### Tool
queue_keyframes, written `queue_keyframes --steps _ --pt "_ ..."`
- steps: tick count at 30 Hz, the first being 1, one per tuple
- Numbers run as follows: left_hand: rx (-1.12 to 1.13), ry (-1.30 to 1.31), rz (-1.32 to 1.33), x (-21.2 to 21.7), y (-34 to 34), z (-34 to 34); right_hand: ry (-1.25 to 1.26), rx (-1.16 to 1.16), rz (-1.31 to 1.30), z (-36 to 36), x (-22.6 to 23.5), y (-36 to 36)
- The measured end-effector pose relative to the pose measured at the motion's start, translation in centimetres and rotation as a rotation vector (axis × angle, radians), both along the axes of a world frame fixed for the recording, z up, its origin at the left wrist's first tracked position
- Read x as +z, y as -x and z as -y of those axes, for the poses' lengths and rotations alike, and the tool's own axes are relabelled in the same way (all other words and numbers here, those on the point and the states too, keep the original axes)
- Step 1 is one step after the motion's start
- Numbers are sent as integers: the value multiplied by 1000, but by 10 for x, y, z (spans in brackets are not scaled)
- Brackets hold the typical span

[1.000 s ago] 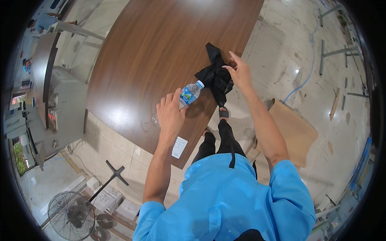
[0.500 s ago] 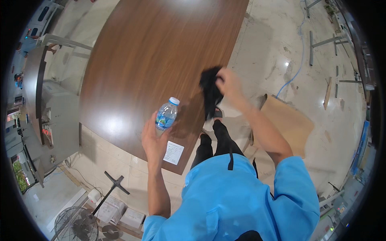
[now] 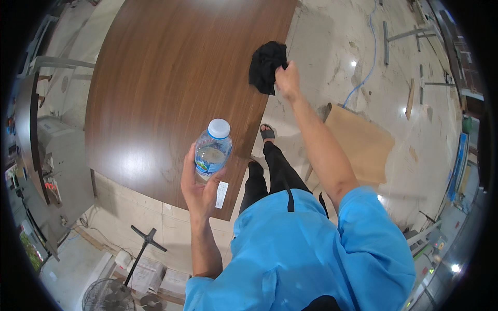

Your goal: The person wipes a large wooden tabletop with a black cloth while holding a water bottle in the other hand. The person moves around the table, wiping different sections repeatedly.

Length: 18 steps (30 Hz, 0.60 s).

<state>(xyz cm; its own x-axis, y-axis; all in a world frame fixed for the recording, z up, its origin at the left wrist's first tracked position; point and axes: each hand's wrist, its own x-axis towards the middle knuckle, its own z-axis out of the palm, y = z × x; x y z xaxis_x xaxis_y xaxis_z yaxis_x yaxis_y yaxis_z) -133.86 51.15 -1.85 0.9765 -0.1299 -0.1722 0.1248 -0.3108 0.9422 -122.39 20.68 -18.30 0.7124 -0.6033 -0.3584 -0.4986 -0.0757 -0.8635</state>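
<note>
the left hand is cupping a small clear water bottle from below and behind, fingers wrapped round its lower body, so the white cap is pointing up and away from the palm. it's holding it upright above the near edge of the brown wooden table, not resting on it as far as i can tell. that upright hold is probably keeping the bottle steady and the cap end free.

over on the other side, the right hand is reaching out at full arm's stretch, fingers pinched shut on a bunched black cloth. the cloth is sitting at the table's far right edge, partly hanging past it over the pale stone floor; whether it's pressing on the wood or lifting clear, i can't tell.

a small white slip is lying at the table's near corner, just beside the left wrist. a brown board is lying on the floor to the right, and a fan is standing at lower left.
</note>
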Motion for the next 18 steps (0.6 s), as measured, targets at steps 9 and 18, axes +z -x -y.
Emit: queue_keyframes --steps 9,18 --pt "11 58 -31 9 -1 5 52 81 -1 30 -33 -30" --pt "123 101 -70 20 -2 19 153 338 5 -27 3 50"
